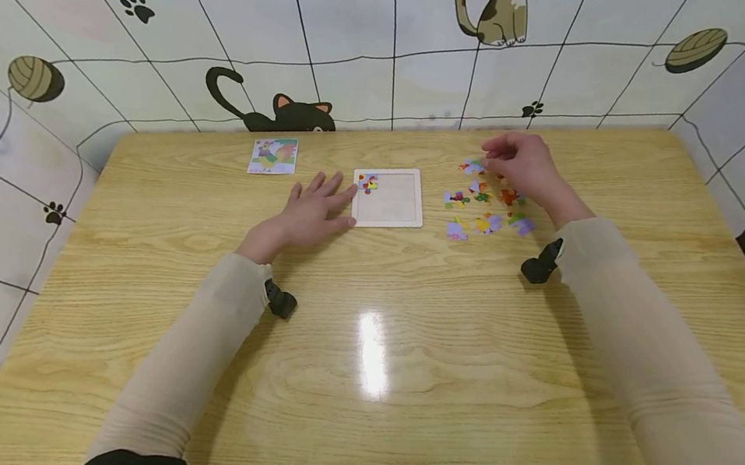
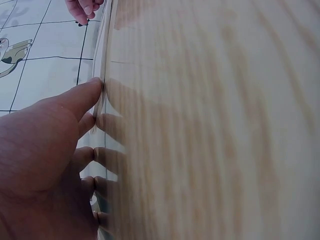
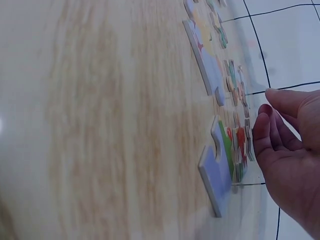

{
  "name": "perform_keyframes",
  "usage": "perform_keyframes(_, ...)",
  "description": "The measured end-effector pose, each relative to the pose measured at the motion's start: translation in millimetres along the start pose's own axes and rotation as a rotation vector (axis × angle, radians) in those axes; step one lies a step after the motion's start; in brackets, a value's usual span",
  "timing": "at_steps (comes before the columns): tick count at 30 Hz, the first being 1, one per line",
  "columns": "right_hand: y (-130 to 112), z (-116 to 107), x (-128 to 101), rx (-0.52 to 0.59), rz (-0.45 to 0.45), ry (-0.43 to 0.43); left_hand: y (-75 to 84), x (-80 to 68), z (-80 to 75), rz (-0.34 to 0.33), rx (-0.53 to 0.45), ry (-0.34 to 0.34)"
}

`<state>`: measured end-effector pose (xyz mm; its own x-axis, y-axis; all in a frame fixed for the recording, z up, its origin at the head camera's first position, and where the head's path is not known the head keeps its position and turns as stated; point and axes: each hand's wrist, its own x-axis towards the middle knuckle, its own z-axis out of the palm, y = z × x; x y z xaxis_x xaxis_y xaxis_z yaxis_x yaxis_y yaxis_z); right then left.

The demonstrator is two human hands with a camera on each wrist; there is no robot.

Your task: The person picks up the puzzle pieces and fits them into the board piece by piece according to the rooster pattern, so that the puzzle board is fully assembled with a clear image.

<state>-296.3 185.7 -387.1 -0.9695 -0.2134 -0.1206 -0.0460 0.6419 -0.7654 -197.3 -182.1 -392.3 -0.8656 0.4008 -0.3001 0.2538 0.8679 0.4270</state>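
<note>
A pale square puzzle tray lies on the table with a small joined patch of puzzle pieces in its upper left corner. My left hand lies with fingers spread, its thumb and index finger at the tray's left edge. In the left wrist view that hand has its fingertips on the tabletop. On the right, my right hand hovers over the far side of the loose puzzle pieces. In the right wrist view this hand has loosely bent fingers, and no piece shows between them and the thumb.
A colourful picture card lies left of the tray, near the back edge of the wooden table. Behind the table stands a wall with cat drawings. Several loose pieces lie close together beneath the right hand.
</note>
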Motion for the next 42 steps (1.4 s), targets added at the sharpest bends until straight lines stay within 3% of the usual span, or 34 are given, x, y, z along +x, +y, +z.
perform_keyframes(17, 0.8, 4.7, 1.6, -0.015, -0.014, -0.016, -1.6, 2.2, 0.5, 0.011, 0.005, -0.013)
perform_keyframes(42, 8.2, 3.9, 6.7, 0.066, 0.027, -0.081, -1.6, 1.3, -0.4, -0.003, 0.015, -0.031)
